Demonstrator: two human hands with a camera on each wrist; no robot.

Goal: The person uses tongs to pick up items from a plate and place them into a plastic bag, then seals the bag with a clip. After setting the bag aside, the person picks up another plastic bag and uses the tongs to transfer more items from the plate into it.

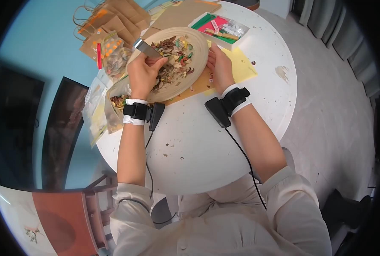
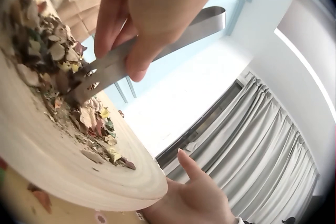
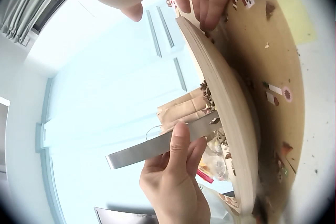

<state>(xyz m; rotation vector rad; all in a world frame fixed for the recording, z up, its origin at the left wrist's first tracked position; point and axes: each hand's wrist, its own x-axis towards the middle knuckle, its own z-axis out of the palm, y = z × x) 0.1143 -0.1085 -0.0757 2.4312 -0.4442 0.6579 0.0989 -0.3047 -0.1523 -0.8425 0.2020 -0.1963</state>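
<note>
My left hand (image 1: 142, 77) pinches metal tongs (image 1: 146, 47) between thumb and fingers, their tips down among the dried leaf and petal bits (image 2: 55, 50). These bits lie heaped on a round, pale wooden plate (image 1: 201, 64). In the right wrist view the tongs' bent end points away from the plate. At the plate's right rim is my right hand (image 1: 221, 66), its fingers (image 3: 212, 11) extended at the underside of the rim and its thumb (image 2: 191, 165) held apart. No tool shows in the right hand.
Brown paper bags (image 1: 113, 21) stand at the back left, beside a plastic bag of bits (image 1: 115, 53). A white box (image 1: 241, 36) with coloured pieces sits at the back right. Yellow paper (image 1: 243, 66) lies under the plate's right side. Scraps dot the white table (image 1: 190, 141).
</note>
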